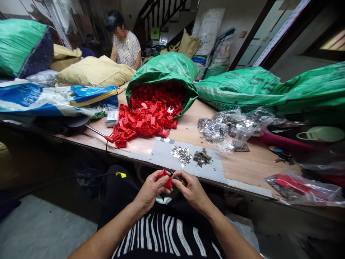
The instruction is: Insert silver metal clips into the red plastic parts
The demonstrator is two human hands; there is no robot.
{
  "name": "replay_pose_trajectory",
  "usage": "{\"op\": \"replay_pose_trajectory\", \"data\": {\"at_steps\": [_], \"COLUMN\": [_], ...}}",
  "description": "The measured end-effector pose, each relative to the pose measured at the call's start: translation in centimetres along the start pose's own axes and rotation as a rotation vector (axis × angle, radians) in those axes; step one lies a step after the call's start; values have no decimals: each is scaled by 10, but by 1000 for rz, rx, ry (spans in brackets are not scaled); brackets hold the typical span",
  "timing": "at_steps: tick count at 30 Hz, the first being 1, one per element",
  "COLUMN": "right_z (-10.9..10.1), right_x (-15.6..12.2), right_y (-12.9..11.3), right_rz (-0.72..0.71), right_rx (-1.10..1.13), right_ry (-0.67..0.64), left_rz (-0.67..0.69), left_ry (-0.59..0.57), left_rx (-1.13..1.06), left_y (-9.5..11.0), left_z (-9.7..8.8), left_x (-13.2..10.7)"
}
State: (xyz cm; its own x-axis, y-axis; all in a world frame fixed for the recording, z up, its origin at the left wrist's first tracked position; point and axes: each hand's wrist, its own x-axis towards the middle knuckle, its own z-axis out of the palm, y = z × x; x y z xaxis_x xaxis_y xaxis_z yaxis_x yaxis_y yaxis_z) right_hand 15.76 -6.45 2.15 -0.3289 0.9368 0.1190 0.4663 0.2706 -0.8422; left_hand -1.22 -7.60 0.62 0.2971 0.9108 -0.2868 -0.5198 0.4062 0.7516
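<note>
Red plastic piece (168, 182) sits between the two hands, just in front of the desk (188, 126) edge. The left hand (152, 189) pinches it between thumb and fingers. The right hand (192, 189) is closed around a small tool (183, 182) with a yellow part, its dark tip close beside the piece; the fingers hide most of the tool, so its exact kind cannot be told.

Taking the piece as the centre of the dial, a heap of bright silver metal bits (182, 155) lies at 1 o'clock and a darker metal heap (202, 157) at 2, both on a grey mat (161, 154). Many similar red pieces (147, 122) spill at 11 o'clock from the mouth of a green woven sack (167, 64) at 12. Farther out at 2 are clear bags of metal parts (223, 127), and at 3 a clear bag with red and metal contents (302, 187). At 10 lies a blue-and-white sack (35, 97). Beyond the desk, at 11, is another person (128, 50) in a dotted top.
</note>
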Motion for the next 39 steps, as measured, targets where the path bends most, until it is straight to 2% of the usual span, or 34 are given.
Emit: {"op": "replay_pose_trajectory", "data": {"at_steps": [6, 12, 19, 24, 28, 34, 36, 39], "right_z": [-5, -6, -10, -17, -18, -16, -24, -43], "right_x": [0, -2, -3, -2, -2, -4, -4, 0], "right_y": [-1, -1, -1, 1, 1, 1, 8, 28], "right_rz": [-18, -120, -280, -302, -265, -85, -22, 57], "right_rx": [-61, -143, -151, -141, -59, 58, 8, -213], "right_ry": [13, -4, -84, -162, -166, -140, -82, 132], "left_rz": [90, 130, 151, 165, 147, 139, 112, 86], "left_ry": [29, 6, -9, -34, -74, -73, -74, -73], "left_rx": [32, 107, 155, 235, 284, 277, 226, 166], "left_y": [3, 4, 5, 6, 7, 2, 0, -2], "left_z": [-1, 1, 3, 3, 2, 1, 0, -3], "left_x": [3, 5, 7, 6, 4, 5, 4, 4]}}
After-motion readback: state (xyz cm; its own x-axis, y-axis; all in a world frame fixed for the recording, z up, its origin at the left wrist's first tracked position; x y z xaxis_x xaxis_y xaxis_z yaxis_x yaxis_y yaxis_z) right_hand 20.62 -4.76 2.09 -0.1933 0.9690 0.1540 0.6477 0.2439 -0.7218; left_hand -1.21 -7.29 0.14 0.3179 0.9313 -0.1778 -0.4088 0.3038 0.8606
